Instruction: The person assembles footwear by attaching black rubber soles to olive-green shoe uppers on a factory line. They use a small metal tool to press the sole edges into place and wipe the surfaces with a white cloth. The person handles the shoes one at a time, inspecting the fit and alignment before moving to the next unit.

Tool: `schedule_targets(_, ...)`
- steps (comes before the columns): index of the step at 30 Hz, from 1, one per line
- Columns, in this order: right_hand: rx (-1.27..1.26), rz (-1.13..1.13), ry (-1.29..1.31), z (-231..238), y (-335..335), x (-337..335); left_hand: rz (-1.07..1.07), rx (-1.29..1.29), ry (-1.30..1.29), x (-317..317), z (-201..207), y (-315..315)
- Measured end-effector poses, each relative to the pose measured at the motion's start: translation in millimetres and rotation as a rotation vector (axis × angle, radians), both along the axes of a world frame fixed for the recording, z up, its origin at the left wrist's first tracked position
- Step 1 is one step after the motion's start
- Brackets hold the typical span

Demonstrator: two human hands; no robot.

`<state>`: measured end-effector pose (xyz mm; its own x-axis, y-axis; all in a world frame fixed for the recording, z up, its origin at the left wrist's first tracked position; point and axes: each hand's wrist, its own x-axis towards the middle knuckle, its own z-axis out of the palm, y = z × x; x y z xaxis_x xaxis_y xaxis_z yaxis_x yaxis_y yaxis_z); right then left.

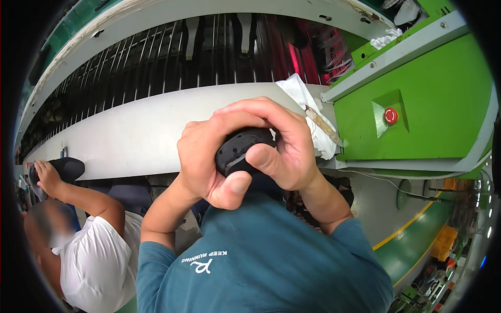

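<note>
Close to my chest, a black shoe (pixel 234 149) is clasped between both hands, seen end-on, with a mesh-like surface and dark round spots. My left hand (pixel 199 148) curls round its left side, thumb at the lower edge. Over its top and right side bends my right hand (pixel 295 141), its thumb pressing the near face. The fingers of the two hands meet above the shoe, so much of it is hidden.
A long white ledge (pixel 130 138) runs in front of me, beside a conveyor of metal rods (pixel 156 60). On its right lie a white cloth (pixel 298 93) and a brown-wrapped tool (pixel 321 125). A green machine housing (pixel 433 104) bears a red button (pixel 390 116). At left, a co-worker's hand (pixel 48 178) touches a dark shoe (pixel 70 168).
</note>
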<state>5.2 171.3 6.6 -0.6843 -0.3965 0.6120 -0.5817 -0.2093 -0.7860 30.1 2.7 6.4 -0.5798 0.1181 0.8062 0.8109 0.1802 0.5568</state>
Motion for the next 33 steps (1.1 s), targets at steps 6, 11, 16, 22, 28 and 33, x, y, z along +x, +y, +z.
schedule_targets(6,0.083,0.026,0.058,10,3,-4,-0.032,0.046,-0.021,-1,-5,0)
schedule_targets(11,0.116,0.0,0.028,14,7,3,-0.025,-0.002,-0.02,4,-4,0)
schedule_targets(16,0.061,-0.008,-0.045,15,1,8,-0.025,0.008,-0.023,3,-3,-3)
schedule_targets(22,-0.002,0.148,-0.259,15,2,3,0.016,0.013,-0.007,-4,-4,-5)
schedule_targets(28,0.007,0.145,-0.3,20,2,5,0.033,0.034,-0.005,-1,-1,-3)
schedule_targets(33,0.052,0.034,-0.144,22,0,6,-0.002,0.019,-0.025,-1,-1,-6)
